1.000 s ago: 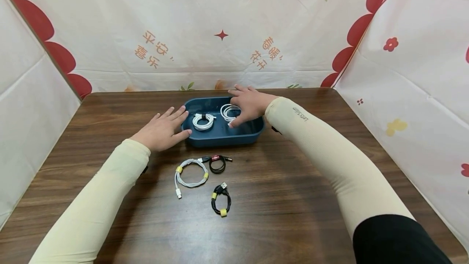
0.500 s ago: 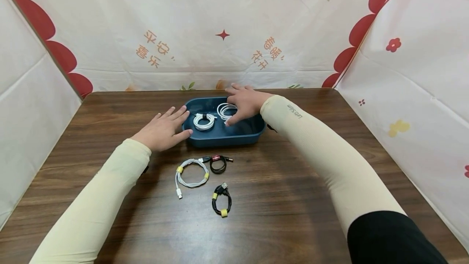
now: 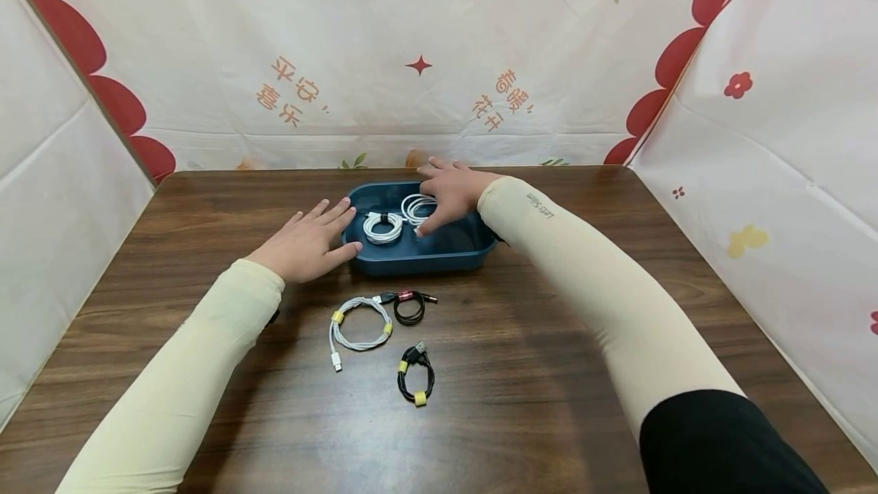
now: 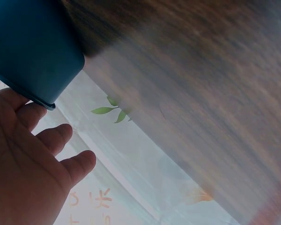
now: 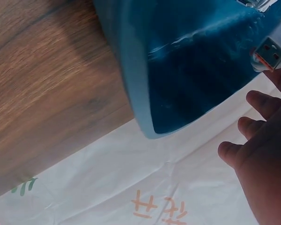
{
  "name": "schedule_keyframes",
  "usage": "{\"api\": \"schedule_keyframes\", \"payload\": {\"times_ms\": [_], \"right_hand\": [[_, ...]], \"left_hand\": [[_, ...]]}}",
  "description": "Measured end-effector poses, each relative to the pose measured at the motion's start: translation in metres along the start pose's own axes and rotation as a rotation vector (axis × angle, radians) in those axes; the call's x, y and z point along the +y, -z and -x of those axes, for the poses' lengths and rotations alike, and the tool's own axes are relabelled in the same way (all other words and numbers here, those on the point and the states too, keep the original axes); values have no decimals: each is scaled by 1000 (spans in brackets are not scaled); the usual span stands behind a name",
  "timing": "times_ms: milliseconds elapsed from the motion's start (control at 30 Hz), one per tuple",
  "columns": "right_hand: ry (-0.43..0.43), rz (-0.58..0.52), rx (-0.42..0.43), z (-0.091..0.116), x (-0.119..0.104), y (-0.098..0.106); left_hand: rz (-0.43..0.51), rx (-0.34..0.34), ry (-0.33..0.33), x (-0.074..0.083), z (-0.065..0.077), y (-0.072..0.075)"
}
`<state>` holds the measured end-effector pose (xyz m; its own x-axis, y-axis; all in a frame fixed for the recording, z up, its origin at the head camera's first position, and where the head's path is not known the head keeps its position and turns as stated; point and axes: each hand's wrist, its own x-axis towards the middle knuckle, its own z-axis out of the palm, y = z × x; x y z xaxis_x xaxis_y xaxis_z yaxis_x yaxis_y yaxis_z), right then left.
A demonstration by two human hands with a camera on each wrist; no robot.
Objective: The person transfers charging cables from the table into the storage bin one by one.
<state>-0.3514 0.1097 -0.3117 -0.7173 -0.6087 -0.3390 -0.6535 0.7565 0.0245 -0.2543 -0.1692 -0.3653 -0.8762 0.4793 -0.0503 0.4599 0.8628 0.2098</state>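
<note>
In the head view, a blue plastic tray (image 3: pixel 418 263) stands near the table's back edge. My left hand (image 3: pixel 302 246) rests against its left end, fingers spread and fairly straight, index fingertip and thumb at the rim. Over the tray, my right hand (image 3: pixel 453 193) holds a coiled white USB cable (image 3: pixel 414 208) between thumb and index finger; the palm hides part of the coil. The cable's USB plug (image 5: pixel 271 50) shows beside the index finger in the right wrist view. Another coiled white cable (image 3: pixel 382 228) with a black tie lies in the tray, just left of the held one.
In front of the tray lie a white cable (image 3: pixel 360 345) with yellow ties, a small black cable (image 3: pixel 409 319) with a red tag, and a black USB cable (image 3: pixel 400 383) with yellow ties. A printed white curtain (image 3: pixel 384 21) hangs behind the wooden table (image 3: pixel 535 402).
My right hand has moved left inside the tray with the white cable, bringing it close to the other coil. The left hand has stayed at the tray's left end.
</note>
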Motion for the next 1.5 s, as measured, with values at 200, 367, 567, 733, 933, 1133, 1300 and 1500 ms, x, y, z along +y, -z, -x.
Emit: {"api": "schedule_keyframes", "payload": {"times_ms": [200,367,567,733,933,1133,1300,1500], "right_hand": [[-6,0,-21,-5,-2,1],[-22,15,-41,-9,1,-1],[-34,1,-37,-16,4,-6],[-36,-1,-41,-19,4,-10],[-38,16,-24,-24,7,-15],[-49,24,-27,-28,9,-16],[-51,-18,-14,-27,2,-10],[-40,-6,-25,-29,-3,-6]], "left_hand": [[2,-4,3,-1,0,0],[1,-4,-1,-2,-2,-1],[2,-5,2,-2,-2,0],[-1,-8,-5,-2,-1,0],[0,-6,-4,-1,-1,0],[3,-17,-3,0,-1,2],[-1,-17,10,-1,-1,1],[3,-14,5,-1,-2,1]]}}
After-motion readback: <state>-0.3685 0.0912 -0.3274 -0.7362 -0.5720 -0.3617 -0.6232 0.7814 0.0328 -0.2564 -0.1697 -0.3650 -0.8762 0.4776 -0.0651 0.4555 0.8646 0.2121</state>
